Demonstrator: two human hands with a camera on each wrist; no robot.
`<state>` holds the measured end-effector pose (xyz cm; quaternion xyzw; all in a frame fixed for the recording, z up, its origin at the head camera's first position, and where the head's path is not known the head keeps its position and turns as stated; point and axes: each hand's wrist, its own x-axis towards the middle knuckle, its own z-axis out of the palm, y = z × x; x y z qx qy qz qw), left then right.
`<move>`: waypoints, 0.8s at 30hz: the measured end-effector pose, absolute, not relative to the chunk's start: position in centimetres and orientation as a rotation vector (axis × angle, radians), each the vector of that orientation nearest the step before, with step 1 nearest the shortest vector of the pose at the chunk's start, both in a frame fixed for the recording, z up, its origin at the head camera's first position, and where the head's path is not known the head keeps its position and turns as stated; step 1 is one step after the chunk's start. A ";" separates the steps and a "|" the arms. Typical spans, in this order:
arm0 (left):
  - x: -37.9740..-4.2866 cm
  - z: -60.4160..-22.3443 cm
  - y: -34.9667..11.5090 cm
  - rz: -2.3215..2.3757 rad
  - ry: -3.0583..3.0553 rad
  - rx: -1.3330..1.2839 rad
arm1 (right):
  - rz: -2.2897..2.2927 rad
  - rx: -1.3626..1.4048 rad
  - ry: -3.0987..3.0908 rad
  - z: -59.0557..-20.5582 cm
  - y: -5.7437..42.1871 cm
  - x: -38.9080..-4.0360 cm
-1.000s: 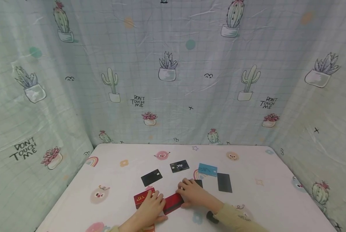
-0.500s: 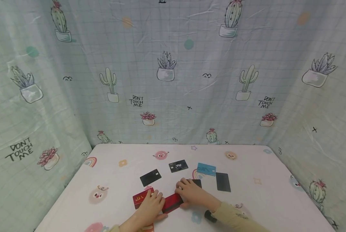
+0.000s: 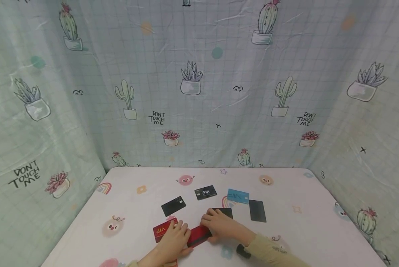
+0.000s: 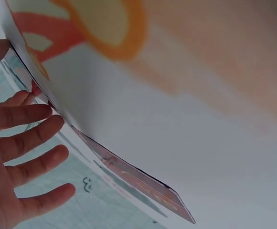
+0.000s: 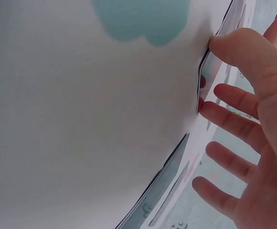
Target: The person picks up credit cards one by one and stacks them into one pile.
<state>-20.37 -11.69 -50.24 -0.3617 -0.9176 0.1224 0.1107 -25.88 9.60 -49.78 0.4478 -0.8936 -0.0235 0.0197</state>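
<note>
A red card with a dark stripe lies on the table between both hands. My left hand holds its left end by the edges, thumb near and fingertips far. The right hand pinches the other end between thumb and fingertips; in the right wrist view the thumb presses on the card's edge. Just beyond the left fingers is a red VIP card, partly covered by them. An orange card shows beneath the left wrist. Behind the right hand, a black card is partly hidden.
Farther back on the white patterned table lie a black card, a black Vip card, a blue VIP card and a dark grey card. A cactus-print curtain stands around the table's back and sides.
Both hands stay on the striped red card in almost the same pose. The right hand has shifted very slightly left along it; the head view has moved a little.
</note>
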 end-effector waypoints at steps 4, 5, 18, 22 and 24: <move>-20.5 -50.4 -11.7 0.360 -2.626 -1.098 | -0.019 1.409 -2.792 -49.7 9.6 -26.0; -20.6 -50.4 -11.7 0.364 -2.607 -1.106 | -0.008 1.417 -2.799 -49.7 9.5 -26.0; -21.0 -50.0 -11.5 0.370 -2.709 -1.140 | -0.001 1.475 -2.889 -49.1 8.7 -26.9; -21.0 -49.9 -11.5 0.348 -2.754 -1.141 | -0.005 1.485 -2.888 -49.1 8.4 -27.0; -21.0 -49.8 -11.5 0.347 -2.766 -1.141 | -0.007 1.487 -2.888 -49.1 8.3 -27.0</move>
